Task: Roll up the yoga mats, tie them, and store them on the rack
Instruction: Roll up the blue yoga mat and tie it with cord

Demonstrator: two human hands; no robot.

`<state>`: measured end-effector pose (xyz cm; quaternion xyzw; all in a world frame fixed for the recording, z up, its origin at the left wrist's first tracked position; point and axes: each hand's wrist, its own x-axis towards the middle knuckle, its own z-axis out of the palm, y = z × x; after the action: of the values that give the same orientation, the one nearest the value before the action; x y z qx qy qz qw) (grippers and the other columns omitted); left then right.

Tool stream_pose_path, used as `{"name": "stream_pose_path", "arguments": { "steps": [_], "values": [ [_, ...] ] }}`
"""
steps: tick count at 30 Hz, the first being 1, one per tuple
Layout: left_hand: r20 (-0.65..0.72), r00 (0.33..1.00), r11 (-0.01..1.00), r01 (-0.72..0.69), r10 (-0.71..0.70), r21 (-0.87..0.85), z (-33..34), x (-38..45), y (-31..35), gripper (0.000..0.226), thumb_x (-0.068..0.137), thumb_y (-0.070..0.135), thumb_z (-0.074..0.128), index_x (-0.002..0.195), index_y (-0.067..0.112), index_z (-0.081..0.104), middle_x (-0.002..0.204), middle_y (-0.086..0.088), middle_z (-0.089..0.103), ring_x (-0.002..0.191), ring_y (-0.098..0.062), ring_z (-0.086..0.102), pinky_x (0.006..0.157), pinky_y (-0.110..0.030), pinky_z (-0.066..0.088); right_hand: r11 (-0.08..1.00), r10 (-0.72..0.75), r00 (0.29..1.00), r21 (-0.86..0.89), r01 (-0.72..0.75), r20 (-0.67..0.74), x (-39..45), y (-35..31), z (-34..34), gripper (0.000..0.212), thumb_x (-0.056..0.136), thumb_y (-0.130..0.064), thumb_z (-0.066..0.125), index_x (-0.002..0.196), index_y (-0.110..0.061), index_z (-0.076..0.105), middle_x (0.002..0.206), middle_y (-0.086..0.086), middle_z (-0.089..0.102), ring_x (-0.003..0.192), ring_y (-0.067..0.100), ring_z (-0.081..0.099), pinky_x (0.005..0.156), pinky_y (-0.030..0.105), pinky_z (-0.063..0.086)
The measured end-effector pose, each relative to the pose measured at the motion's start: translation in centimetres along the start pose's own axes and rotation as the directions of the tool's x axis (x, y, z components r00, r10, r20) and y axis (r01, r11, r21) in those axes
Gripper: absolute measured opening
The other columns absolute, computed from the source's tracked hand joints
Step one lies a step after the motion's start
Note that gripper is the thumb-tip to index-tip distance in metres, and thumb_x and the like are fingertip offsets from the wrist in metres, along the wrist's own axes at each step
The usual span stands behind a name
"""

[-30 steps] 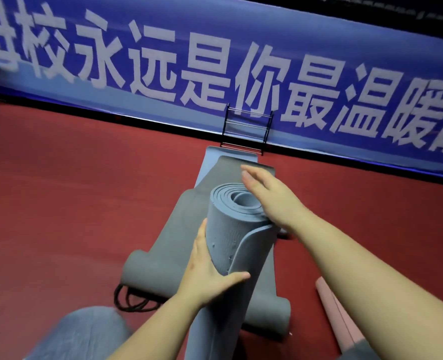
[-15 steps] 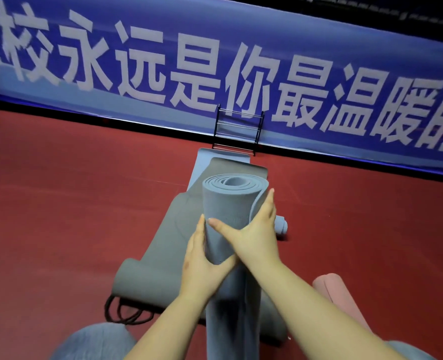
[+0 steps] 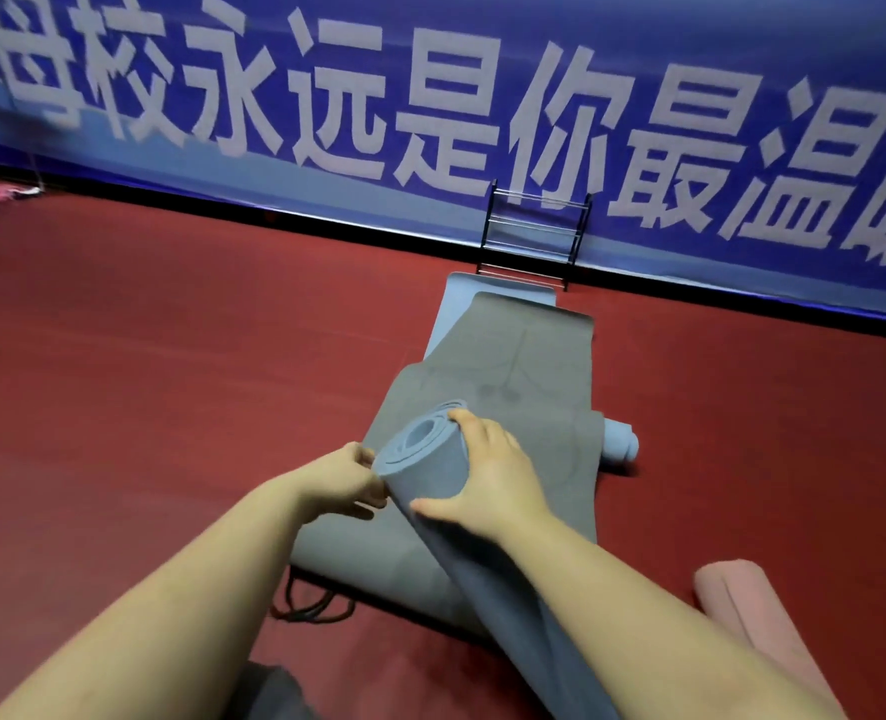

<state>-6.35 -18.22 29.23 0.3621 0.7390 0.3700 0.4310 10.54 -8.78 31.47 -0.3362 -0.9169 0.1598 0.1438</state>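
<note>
Now | blue mat roll (image 3: 425,459) held tilted above grey mat (image 3: 508,366) on floor (image 3: 170,356) | right hand (image 3: 492,475) fingers curled over roll's end, left hand (image 3: 347,475) pinching its outer edge | judged soft, light, springy foam: clamp around the roll or layers loosen | rack (image 3: 534,236) at floor's far edge, shelves look bare
</note>
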Motion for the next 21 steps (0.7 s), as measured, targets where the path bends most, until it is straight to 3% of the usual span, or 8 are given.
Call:
{"name": "stream_pose_path", "arguments": {
  "steps": [2, 6, 11, 15, 21],
  "values": [
    [0.021, 0.995, 0.984, 0.089, -0.094, 0.157, -2.1, 1.6, -2.1, 0.011, 0.075, 0.004, 0.058, 0.084, 0.011, 0.056, 0.077, -0.005, 0.054, 0.074, -0.017, 0.054, 0.064, -0.025, 0.049, 0.999, -0.032, 0.997, 0.007, 0.031, 0.071, 2.1, -0.9, 2.9, 0.104, 0.059, -0.06, 0.076, 0.143, -0.032, 0.021, 0.131, -0.001, 0.041, 0.124, 0.021, 0.037, 0.102, 0.034, 0.037],
    [0.009, 0.978, 0.908, 0.188, -0.207, 0.374, -5.6, 5.1, -7.9, 0.013, 0.087, 0.01, 0.059, 0.094, 0.021, 0.058, 0.092, -0.005, 0.057, 0.075, -0.015, 0.053, 0.059, -0.021, 0.046, 0.996, -0.081, 0.971, -0.015, 0.086, 0.223, 6.1, -2.4, 9.1, 0.106, 0.06, -0.056, 0.079, 0.144, -0.03, 0.02, 0.132, 0.004, 0.041, 0.125, 0.025, 0.037, 0.103, 0.034, 0.035],
    [-0.06, 0.984, 0.919, 0.176, -0.166, 0.352, -7.0, 9.5, -16.1, 0.024, 0.086, 0.015, 0.063, 0.108, 0.026, 0.06, 0.105, -0.008, 0.07, 0.082, -0.014, 0.057, 0.06, -0.018, 0.043, 0.996, -0.066, 0.937, -0.033, 0.082, 0.343, 10.9, -2.7, 16.2, 0.105, 0.06, -0.055, 0.079, 0.144, -0.029, 0.021, 0.132, 0.006, 0.042, 0.124, 0.027, 0.038, 0.101, 0.034, 0.035],
    [-0.142, 0.969, 0.927, 0.237, -0.203, 0.29, -6.1, 12.9, -23.1, 0.031, 0.088, 0.012, 0.062, 0.119, 0.014, 0.062, 0.116, -0.006, 0.067, 0.104, -0.019, 0.062, 0.081, -0.021, 0.044, 0.994, -0.03, 0.912, -0.082, 0.069, 0.409, 14.0, -2.0, 20.5, 0.107, 0.059, -0.057, 0.078, 0.145, -0.029, 0.02, 0.129, 0.008, 0.045, 0.123, 0.028, 0.041, 0.099, 0.034, 0.037],
    [-0.125, 0.959, 0.824, 0.283, -0.254, 0.49, -2.0, 16.0, -31.7, 0.036, 0.089, 0.014, 0.051, 0.123, 0.023, 0.061, 0.126, -0.004, 0.059, 0.118, -0.024, 0.053, 0.095, -0.028, 0.04, 0.988, -0.016, 0.887, -0.13, 0.086, 0.461, 16.5, -0.9, 25.4, 0.109, 0.06, -0.06, 0.077, 0.146, -0.028, 0.018, 0.13, 0.009, 0.046, 0.123, 0.028, 0.042, 0.1, 0.033, 0.036]
  ]
}}
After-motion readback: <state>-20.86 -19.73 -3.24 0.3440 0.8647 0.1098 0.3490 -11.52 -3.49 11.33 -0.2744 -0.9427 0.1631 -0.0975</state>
